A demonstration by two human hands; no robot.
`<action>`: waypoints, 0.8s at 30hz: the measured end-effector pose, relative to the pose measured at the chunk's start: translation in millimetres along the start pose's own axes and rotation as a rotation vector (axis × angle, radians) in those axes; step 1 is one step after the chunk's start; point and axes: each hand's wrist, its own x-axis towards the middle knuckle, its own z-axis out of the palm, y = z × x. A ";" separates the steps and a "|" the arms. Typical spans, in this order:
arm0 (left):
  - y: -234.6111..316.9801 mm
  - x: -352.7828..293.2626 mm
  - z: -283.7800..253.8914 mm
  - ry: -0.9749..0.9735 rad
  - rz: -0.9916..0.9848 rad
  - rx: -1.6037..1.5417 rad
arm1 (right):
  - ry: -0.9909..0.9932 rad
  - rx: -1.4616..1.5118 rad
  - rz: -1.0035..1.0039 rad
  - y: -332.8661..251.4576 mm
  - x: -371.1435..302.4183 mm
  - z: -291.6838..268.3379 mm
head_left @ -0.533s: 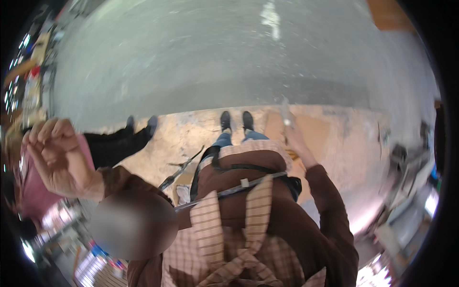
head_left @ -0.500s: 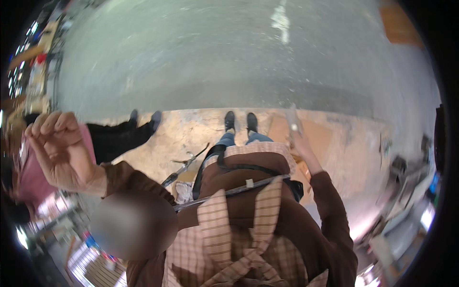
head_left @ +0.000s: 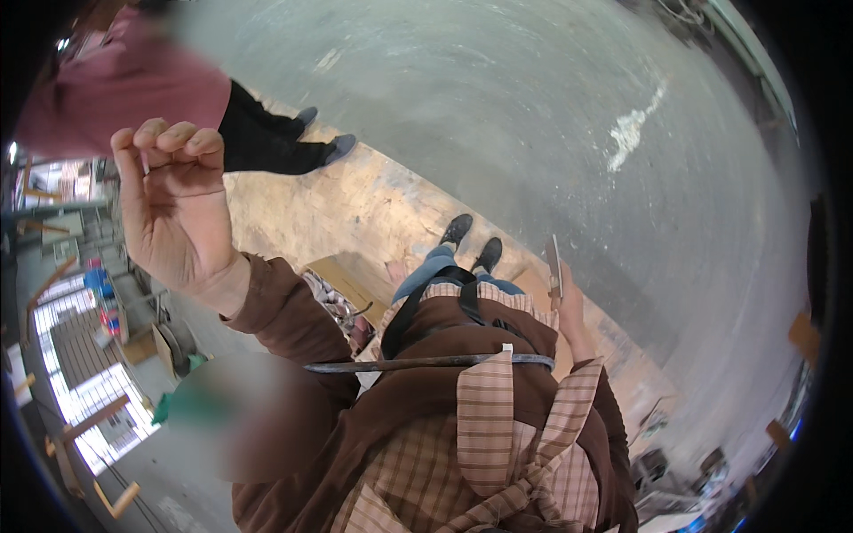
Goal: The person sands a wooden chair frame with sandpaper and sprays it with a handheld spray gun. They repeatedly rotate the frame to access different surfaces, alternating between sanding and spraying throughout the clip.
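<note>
My left hand (head_left: 182, 200) is raised at the left, palm in view and fingers loosely curled. Nothing lies in it, and the thumb stands apart from the fingers. Low at my right side, my right hand (head_left: 573, 313) grips a thin, flat grey object (head_left: 555, 266), seen nearly edge-on; its exact kind does not show. Between the hands, a dark hose or cord (head_left: 426, 363) crosses the front of my brown top and checked apron (head_left: 484, 422).
A person in a pink top (head_left: 169, 84) stands close beyond my left hand. Wooden boarding (head_left: 382, 195) lies underfoot, bordering a grey floor (head_left: 498, 98). An open cardboard box (head_left: 346, 289) sits beside me at the left. Metal things (head_left: 662, 471) stand at the lower right.
The view has turned, so the boarding's edge now runs diagonally and the person in pink appears higher up. My left hand remains raised; my right still holds the flat object, now more edge-on.
</note>
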 end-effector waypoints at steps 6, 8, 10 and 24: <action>16.5 -26.4 -19.1 0.131 0.134 0.125 | -0.109 0.123 -0.076 -52.3 61.8 -26.9; 17.8 -24.0 -22.7 0.167 0.180 0.145 | -0.122 -0.006 -0.242 -71.5 83.6 -40.5; 13.4 -16.3 -23.8 0.171 0.206 0.232 | -0.116 0.162 -0.348 -97.8 100.4 -52.1; -19.5 80.7 14.1 0.154 0.286 0.307 | 0.107 0.600 -0.730 -229.3 85.6 -166.4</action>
